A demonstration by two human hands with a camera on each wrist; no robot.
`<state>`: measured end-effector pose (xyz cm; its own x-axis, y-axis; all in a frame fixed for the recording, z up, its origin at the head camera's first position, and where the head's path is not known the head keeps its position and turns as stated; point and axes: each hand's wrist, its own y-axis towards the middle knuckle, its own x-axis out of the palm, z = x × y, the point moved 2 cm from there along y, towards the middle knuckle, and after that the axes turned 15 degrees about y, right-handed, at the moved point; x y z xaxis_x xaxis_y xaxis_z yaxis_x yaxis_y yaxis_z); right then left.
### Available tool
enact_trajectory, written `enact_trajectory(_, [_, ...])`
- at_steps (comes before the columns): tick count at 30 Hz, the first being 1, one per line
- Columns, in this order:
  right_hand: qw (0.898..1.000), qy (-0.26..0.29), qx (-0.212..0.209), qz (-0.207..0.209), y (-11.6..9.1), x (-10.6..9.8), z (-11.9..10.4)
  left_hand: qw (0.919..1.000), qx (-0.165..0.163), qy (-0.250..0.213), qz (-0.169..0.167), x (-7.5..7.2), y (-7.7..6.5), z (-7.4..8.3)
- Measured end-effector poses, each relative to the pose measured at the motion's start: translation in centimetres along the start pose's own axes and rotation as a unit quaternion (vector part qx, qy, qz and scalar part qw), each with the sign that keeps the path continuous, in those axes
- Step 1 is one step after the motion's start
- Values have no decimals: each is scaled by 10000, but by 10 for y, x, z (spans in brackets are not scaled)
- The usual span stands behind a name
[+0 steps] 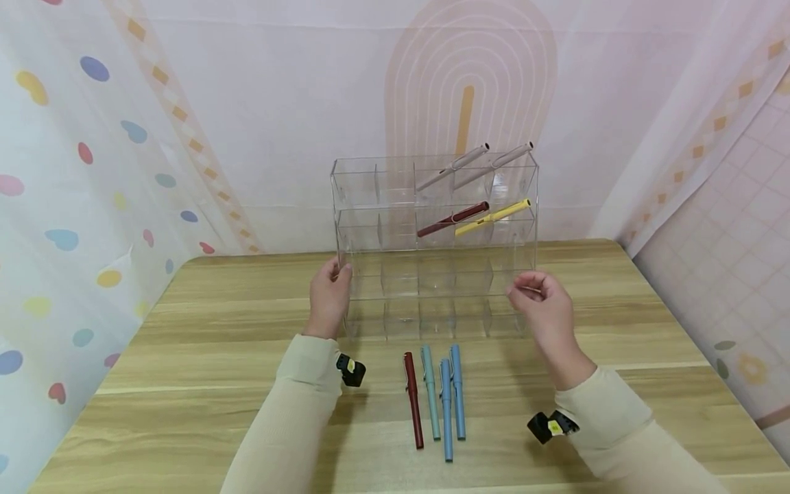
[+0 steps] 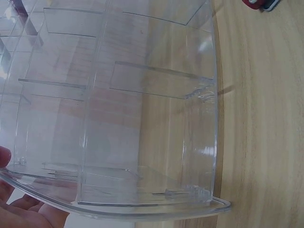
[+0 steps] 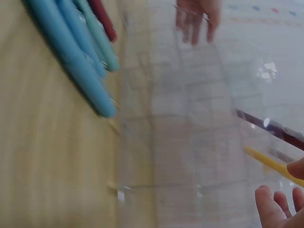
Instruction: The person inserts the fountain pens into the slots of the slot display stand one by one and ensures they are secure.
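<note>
A clear acrylic display rack with tiers of compartments stands on the table. My left hand holds its left side panel, the thumb on one face and the fingers beyond, as the left wrist view shows. In front of the rack's lower right side is my right hand. Its fingers are loosely bent with nothing between them. Two pale pens lean in the top tier; a dark red pen and a yellow pen lean one tier lower. The rack's lower tiers show no pens.
On the table before the rack lie a red pen, a mint-green pen and two blue pens, side by side. Behind the table hangs a patterned curtain.
</note>
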<state>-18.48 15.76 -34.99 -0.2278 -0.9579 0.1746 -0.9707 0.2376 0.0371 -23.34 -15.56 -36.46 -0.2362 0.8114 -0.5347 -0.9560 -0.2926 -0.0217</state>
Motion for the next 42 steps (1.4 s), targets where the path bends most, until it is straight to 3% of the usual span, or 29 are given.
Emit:
enact_trajectory(9, [9939,-638,654,-613,-16,1,32,10000,1,-90,-30,3,1,1])
enact_trajectory(23, [9795,-1191,996,-1283,-23,18,64,10000,-1,-5,61,-2,0,2])
enact_trajectory(37, [9574,-1860,1267,-1808,-23,27,75,10000,45,-59,60,0,-2,0])
enact_trajectory(42, [9540,-2006,1255,-1841,-24,31,76,10000,32,-67,52,1,-2,0])
